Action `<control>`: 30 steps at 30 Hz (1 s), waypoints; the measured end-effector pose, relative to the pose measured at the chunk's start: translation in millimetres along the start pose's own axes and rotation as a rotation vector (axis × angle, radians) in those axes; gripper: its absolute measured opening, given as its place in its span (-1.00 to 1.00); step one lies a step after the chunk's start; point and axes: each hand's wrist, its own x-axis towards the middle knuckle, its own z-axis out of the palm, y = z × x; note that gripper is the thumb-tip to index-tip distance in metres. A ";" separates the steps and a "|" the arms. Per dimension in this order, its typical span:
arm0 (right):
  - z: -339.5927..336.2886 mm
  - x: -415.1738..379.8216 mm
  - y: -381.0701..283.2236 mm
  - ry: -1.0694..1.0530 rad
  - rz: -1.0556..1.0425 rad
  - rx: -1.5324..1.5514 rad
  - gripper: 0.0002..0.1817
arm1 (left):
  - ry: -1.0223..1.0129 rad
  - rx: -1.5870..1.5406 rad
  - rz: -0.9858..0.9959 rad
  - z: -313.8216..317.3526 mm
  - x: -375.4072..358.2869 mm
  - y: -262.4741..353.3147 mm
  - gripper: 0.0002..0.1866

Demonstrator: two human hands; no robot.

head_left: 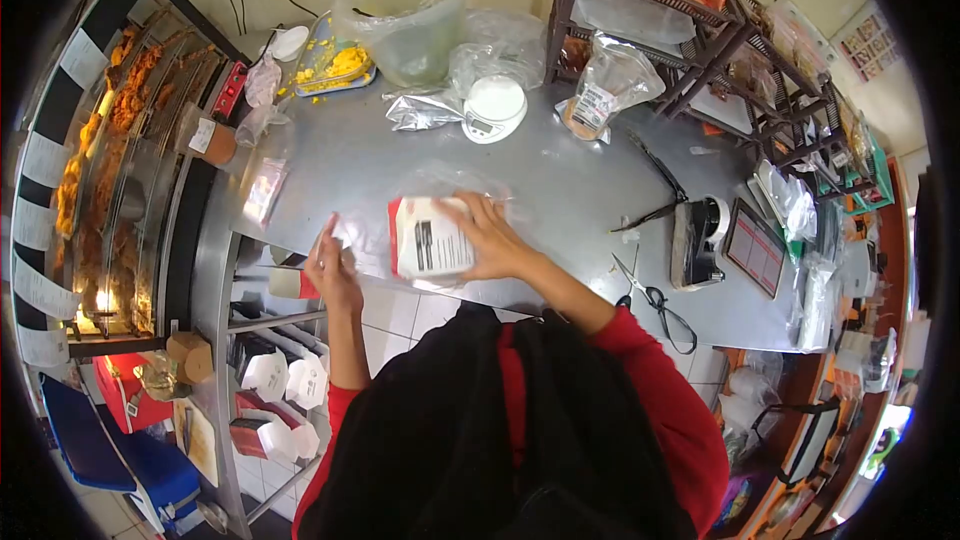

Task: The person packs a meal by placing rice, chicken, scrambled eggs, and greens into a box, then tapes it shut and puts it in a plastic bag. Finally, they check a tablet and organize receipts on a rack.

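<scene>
My right hand (492, 240) grips a white and red takeaway box (432, 237) with black printing, held over the front edge of the steel table. Thin clear plastic (465, 183) lies just behind the box. To the left of the box, my left hand (333, 268) is raised with its fingers stretched and apart. It is slightly blurred, and a glossy see-through patch shows beside its fingertips. A white kitchen scale (494, 108) stands farther back on the table.
A heated display case (120, 170) of fried food borders the left. Scissors (645, 295), a tape dispenser (697, 245) and a tablet (755, 248) lie on the right. Behind are a plastic tub (400, 25), a bagged item (600, 100) and brown crates (640, 30). Folded boxes (265, 375) fill a lower shelf.
</scene>
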 end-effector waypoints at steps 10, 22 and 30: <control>5.7 0.3 -14.6 -0.705 0.105 -0.598 -0.18 | -0.375 -0.068 0.131 52.5 -30.6 70.6 -0.69; -232.1 2.3 -186.6 -0.765 -0.397 -0.308 -0.88 | -1.082 0.360 0.392 68.8 50.4 125.3 -0.78; -287.1 -36.3 -146.1 -0.404 0.098 -0.407 -0.77 | -0.653 0.398 0.125 75.2 47.1 119.7 -0.80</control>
